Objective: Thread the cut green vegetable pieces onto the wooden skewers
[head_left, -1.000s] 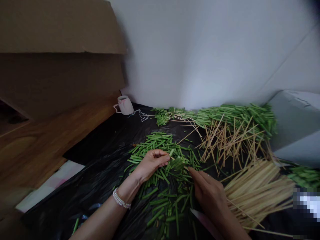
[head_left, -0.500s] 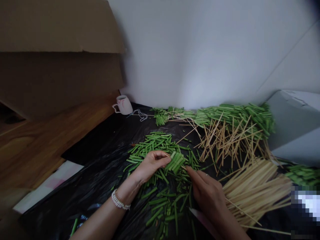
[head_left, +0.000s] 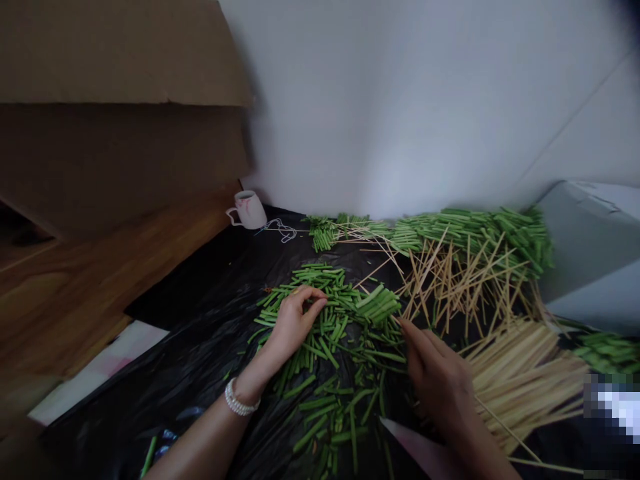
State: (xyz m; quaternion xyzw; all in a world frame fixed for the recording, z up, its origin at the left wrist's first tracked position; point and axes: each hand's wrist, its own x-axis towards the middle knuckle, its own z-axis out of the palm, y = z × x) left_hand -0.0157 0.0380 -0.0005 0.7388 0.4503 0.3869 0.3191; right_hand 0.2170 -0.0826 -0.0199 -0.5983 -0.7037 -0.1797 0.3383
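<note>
My left hand (head_left: 294, 321) rests on the heap of short green stem pieces (head_left: 320, 313), thumb and fingers pinched on a piece at its far side. A beaded bracelet circles that wrist. My right hand (head_left: 439, 377) is closed on the near end of a thin wooden skewer. The skewer carries a tight row of green stem pieces (head_left: 379, 302) and is held just above the heap, between the two hands. Loose stem pieces (head_left: 340, 413) lie scattered toward me on the black plastic sheet (head_left: 200, 347).
A bundle of bare skewers (head_left: 520, 380) lies to the right, with filled skewers (head_left: 475, 243) piled behind against the wall. A white mug (head_left: 247, 209) and a string (head_left: 281, 230) sit at the back. A cardboard box (head_left: 120, 100) overhangs the wooden table (head_left: 90, 287); a grey box (head_left: 593, 253) stands right.
My right hand moved the loaded skewer up and to the right, away from my left hand. My left hand let go of it and reached forward into the heap of stem pieces.
</note>
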